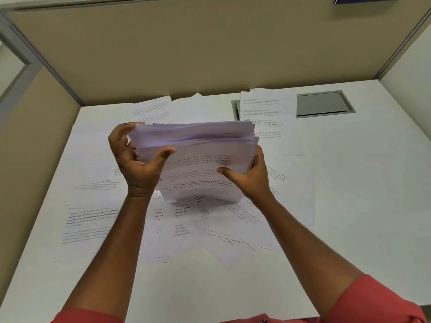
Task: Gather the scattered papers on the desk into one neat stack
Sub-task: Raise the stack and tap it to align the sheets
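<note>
White paper stack (200, 159) is held above the bench (349, 194): your left hand (137, 164) and right hand (249, 176) curl fingers (117, 134) round its sides; loose sheets (93, 220) lie below.

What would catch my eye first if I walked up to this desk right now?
A thick bundle of papers is held up above the middle of the desk, gripped at its sides by the left hand and the right hand, its edges uneven. Beneath and around it, loose printed sheets lie overlapping on the white top. At the back right, one sheet partly covers a grey hatch.
</note>
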The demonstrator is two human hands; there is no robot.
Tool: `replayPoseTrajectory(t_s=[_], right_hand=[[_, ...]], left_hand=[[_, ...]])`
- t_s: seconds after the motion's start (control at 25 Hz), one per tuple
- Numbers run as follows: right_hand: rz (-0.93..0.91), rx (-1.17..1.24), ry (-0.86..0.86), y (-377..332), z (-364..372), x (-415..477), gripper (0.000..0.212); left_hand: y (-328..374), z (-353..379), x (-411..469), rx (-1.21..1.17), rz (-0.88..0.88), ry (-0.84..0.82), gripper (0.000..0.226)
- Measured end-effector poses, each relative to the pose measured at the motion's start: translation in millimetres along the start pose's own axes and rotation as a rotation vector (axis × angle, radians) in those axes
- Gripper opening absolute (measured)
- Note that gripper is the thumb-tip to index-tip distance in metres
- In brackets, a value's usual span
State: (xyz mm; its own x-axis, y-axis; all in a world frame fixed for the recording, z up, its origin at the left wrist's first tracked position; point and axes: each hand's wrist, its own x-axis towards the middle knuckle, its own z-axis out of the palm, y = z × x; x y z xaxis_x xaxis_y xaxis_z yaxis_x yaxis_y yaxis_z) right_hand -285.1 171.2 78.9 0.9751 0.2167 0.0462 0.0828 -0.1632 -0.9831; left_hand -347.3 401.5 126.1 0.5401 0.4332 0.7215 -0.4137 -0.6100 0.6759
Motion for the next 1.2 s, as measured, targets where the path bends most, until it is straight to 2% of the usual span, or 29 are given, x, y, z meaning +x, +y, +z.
replayPoseTrajectory(t_s=[0.12,0.24,0.32,0.4,0.44,0.64,0.72,0.84,0.92,1.04,1.2], right_hand=[[0.007,-0.021,-0.022,0,2,2,0.082],[0.0,-0.04,-0.027,2,2,5,0.084],[0.008,-0.043,-0.033,4,2,6,0.082],[0.036,-0.047,-0.081,8,1,6,0.076],[0.054,-0.046,-0.097,10,1,6,0.073],[0.058,0.003,-0.001,17,4,3,0.071],[0.075,0.023,0.013,19,7,4,0.069],[0.11,0.024,-0.068,20,11,10,0.065],[0.099,0.021,-0.082,19,15,13,0.063],[0.108,0.02,-0.016,22,13,13,0.074],[0.104,0.07,-0.064,26,11,16,0.073]], left_hand=[[-1,3,-6,0.089,-0.031,-0.052,0.093],[0,6,-11,0.088,-0.085,-0.079,0.106],[-10,4,-16,0.0,-0.268,-0.117,0.114],[-21,1,-25,-0.09,-0.586,-0.207,0.119],[-26,-1,-30,-0.107,-0.685,-0.241,0.119],[-41,-6,-47,-0.083,-0.742,-0.184,0.111],[-42,-1,-51,-0.028,-0.758,-0.185,0.098],[-39,8,-52,-0.035,-0.858,-0.24,0.075],[-37,14,-51,-0.071,-0.87,-0.242,0.075],[-34,21,-55,-0.096,-0.861,-0.198,0.078],[-48,15,-61,-0.037,-0.93,-0.29,0.071]])
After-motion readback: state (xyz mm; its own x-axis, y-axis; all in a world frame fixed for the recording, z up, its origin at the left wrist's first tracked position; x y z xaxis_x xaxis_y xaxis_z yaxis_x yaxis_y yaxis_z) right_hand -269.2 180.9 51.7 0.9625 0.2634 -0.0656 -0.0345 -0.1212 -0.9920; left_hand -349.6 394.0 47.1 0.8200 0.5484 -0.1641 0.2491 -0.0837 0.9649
